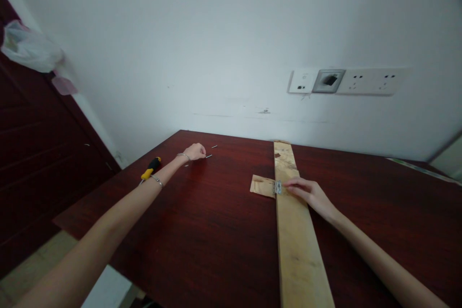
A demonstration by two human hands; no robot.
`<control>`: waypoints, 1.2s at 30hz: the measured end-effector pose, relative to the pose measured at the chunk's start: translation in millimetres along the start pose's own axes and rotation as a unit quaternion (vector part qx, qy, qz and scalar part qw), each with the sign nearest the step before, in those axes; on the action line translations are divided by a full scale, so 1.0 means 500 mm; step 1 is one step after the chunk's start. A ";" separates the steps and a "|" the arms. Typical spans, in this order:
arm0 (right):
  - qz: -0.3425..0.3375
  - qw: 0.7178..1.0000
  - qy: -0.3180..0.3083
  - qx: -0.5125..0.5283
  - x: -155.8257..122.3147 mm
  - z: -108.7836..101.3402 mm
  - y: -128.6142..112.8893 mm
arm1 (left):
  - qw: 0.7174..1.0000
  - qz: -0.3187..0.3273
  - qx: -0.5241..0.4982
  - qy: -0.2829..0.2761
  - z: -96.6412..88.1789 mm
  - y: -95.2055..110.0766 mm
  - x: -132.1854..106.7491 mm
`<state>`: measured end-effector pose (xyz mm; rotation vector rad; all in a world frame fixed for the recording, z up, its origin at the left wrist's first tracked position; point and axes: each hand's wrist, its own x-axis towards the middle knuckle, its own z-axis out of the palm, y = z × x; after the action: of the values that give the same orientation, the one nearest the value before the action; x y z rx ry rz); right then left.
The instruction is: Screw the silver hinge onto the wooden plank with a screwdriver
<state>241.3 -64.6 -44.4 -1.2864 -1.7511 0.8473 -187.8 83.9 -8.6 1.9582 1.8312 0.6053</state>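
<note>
My left hand [196, 152] is at the far left part of the table, thumb and fingers closed in a pinch at the end of a small metal screw [209, 156]. A second screw [214, 146] lies just behind it. My right hand [309, 192] rests over a long wooden plank [298, 250], its fingers pressed together beside a small metal hinge [277, 186]. Whatever the right fingertips may hold is too small to make out. The hinge sits at the plank's left edge, where a short wooden piece [263, 186] meets it.
A yellow and black screwdriver [150, 168] lies by my left forearm. The dark red table [216, 240] backs onto a white wall with sockets [366, 82]. A plastic bag [31, 48] hangs at the door on the left. A white object [110, 288] stands below the front edge.
</note>
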 end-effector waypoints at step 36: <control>-0.016 0.997 0.060 0.048 0.035 0.011 -0.045 | 0.972 0.196 -0.112 0.068 0.122 0.176 0.001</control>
<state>223.4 -54.3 -24.0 -1.2169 -1.6134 0.8089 -80.7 78.9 -10.1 2.1761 1.3753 1.0423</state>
